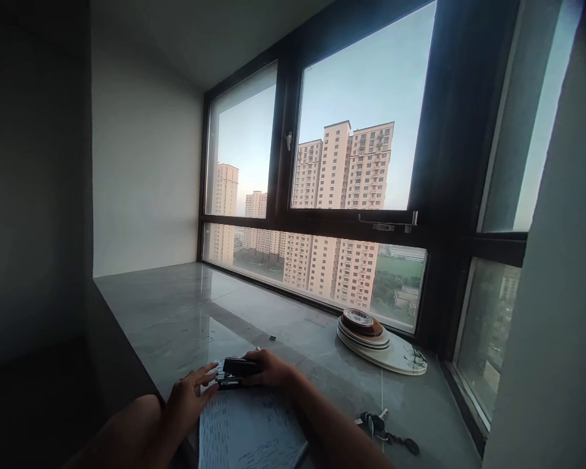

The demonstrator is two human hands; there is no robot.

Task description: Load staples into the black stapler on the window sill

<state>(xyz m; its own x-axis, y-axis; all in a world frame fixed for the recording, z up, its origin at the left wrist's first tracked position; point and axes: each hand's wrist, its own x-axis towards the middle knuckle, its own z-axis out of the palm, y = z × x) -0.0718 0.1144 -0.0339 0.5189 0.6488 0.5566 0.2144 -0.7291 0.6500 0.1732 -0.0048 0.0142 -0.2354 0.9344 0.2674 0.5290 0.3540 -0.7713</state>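
Observation:
A printed sheet of paper [249, 426] lies on the grey stone window ledge [176, 312] right in front of me. A black stapler [238, 371] sits at the paper's far edge. My right hand [272, 369] is wrapped round the stapler from the right. My left hand [191, 393] rests flat on the paper's left corner with fingers spread, the fingertips near the stapler.
A stack of plates [371, 335] stands by the window at the right. A bunch of keys [385, 433] lies near the ledge's front right. A small dark bit [272, 337] lies beyond the stapler. The window [361, 150] shows tower blocks outside.

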